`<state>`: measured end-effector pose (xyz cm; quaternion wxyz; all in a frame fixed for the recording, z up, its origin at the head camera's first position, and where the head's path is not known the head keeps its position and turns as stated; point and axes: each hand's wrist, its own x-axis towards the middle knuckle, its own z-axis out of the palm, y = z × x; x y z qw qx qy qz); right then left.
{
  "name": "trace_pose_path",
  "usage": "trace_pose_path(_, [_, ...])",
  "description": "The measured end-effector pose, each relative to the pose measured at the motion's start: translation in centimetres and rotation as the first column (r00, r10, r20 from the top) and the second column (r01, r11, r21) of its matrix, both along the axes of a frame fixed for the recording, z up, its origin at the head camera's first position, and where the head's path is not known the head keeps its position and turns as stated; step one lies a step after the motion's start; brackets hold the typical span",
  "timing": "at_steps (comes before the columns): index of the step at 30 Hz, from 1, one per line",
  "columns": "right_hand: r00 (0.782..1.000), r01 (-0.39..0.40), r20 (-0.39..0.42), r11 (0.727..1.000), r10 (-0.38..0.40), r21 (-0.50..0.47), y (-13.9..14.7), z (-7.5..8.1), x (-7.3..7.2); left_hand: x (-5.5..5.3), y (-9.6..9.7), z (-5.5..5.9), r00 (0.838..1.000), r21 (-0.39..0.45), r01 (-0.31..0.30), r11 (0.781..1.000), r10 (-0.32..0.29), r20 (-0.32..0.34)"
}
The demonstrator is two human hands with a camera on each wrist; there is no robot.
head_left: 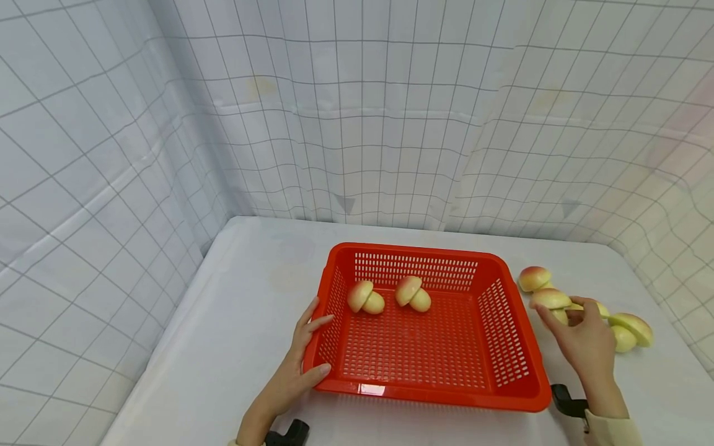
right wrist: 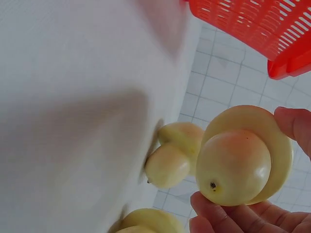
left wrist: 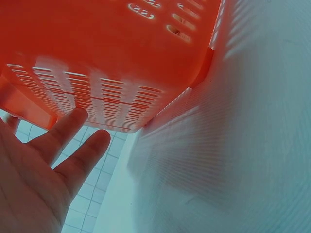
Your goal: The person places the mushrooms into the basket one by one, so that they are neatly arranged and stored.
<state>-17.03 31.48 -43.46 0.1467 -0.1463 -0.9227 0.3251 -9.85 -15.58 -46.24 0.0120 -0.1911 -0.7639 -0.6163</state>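
A red plastic basket (head_left: 424, 391) sits on the white-covered table with two toy mushrooms in it, one at the left (head_left: 365, 298) and one beside it (head_left: 413, 294). They are pale yellow with reddish caps. My left hand (head_left: 295, 359) touches the basket's left side, its fingers spread and fairly straight; the left wrist view shows fingers (left wrist: 80, 160) against the slotted outer wall. Right of the basket, my right hand (head_left: 588, 341) pinches another toy mushroom (right wrist: 238, 165) between thumb and fingers. In the right wrist view it appears raised off the table.
Several more toy mushrooms lie right of the basket: one at the back (head_left: 534, 279), one at the far right (head_left: 630, 331), and one partly hidden behind my right hand. White cloth walls with a grey grid (head_left: 390, 136) stand behind and beside the table.
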Motion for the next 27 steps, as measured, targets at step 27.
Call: trace_pose_path(27, [0.956, -0.042, -0.292, 0.999, 0.035, -0.019, -2.9, 4.2, 0.8, -0.1, -0.2, -0.4, 1.0, -0.001, 0.008, 1.0, -0.008, 0.0])
